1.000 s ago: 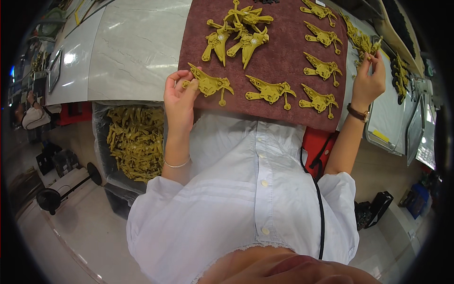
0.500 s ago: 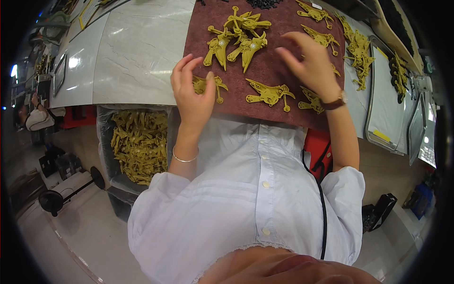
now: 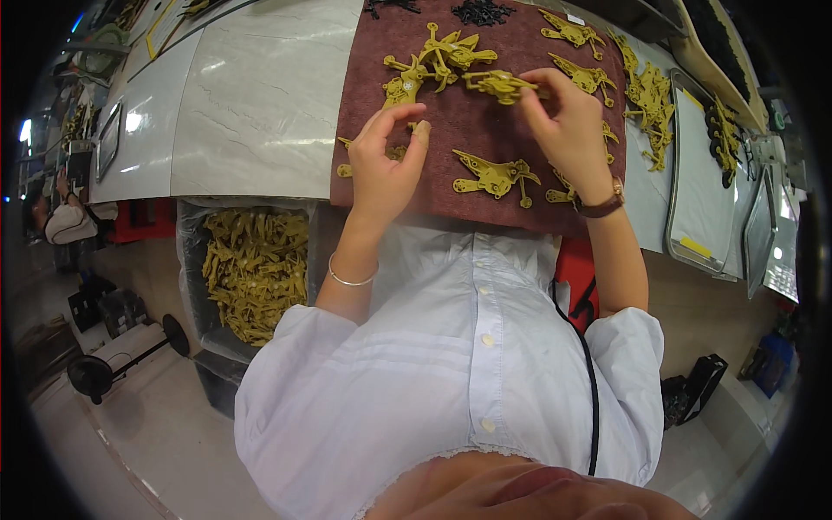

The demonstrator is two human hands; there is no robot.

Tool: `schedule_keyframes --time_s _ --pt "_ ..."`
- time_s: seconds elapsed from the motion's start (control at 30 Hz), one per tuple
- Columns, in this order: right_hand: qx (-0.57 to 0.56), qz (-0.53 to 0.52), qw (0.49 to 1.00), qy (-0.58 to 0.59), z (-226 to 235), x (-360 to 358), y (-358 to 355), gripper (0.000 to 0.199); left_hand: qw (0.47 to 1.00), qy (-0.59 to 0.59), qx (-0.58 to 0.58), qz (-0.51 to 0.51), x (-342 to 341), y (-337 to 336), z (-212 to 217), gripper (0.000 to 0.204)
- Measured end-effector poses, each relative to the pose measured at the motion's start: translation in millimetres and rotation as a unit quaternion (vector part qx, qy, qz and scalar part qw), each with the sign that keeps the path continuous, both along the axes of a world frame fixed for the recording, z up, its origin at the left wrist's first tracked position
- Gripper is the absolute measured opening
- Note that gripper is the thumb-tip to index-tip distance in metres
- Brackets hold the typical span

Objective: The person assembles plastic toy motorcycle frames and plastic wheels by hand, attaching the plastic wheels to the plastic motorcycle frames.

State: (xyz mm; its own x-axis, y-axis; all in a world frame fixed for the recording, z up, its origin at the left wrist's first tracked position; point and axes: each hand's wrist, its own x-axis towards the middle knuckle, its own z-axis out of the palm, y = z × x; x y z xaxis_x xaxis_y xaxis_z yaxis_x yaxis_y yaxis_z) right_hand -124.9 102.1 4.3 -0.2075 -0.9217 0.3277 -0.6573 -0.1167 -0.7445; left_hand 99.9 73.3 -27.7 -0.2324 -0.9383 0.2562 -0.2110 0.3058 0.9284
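My right hand (image 3: 568,121) pinches an olive-yellow plastic part (image 3: 498,86) by one end, raised over the dark red cloth (image 3: 433,139). The part is seen edge-on, with a pointed, bird-like outline. My left hand (image 3: 386,165) is curved, thumb and forefinger a little apart, beside another such part (image 3: 400,90) whose lower end it partly hides. More of these parts (image 3: 452,54) lie grouped just beyond. One flat part (image 3: 496,177) rests on the cloth near its front edge, between my hands. Beneath my left hand, a further part (image 3: 345,170) is mostly covered.
Several like parts (image 3: 582,76) line the cloth's right side. Small black pieces (image 3: 482,11) are heaped at the back. On the right are more parts (image 3: 650,102) and a tray (image 3: 700,186). A lined bin of yellow parts (image 3: 256,273) stands below the table, left.
My right hand has moved left and picked up one yellow part from the group. My left hand has shifted right and slightly farther away, toward the neighbouring part.
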Motion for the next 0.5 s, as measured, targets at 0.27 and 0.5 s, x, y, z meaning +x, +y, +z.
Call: schedule_keyframes --time_s 0.27,0.5 --pt "0.102 0.119 0.922 -0.355 16 -24 29 0.016 0.945 0.167 0.197 -0.202 -17 2 21 0.036" --pt "0.181 0.228 0.881 -0.374 23 -14 32 0.015 0.837 0.174 0.352 -0.381 -30 12 34 0.051"
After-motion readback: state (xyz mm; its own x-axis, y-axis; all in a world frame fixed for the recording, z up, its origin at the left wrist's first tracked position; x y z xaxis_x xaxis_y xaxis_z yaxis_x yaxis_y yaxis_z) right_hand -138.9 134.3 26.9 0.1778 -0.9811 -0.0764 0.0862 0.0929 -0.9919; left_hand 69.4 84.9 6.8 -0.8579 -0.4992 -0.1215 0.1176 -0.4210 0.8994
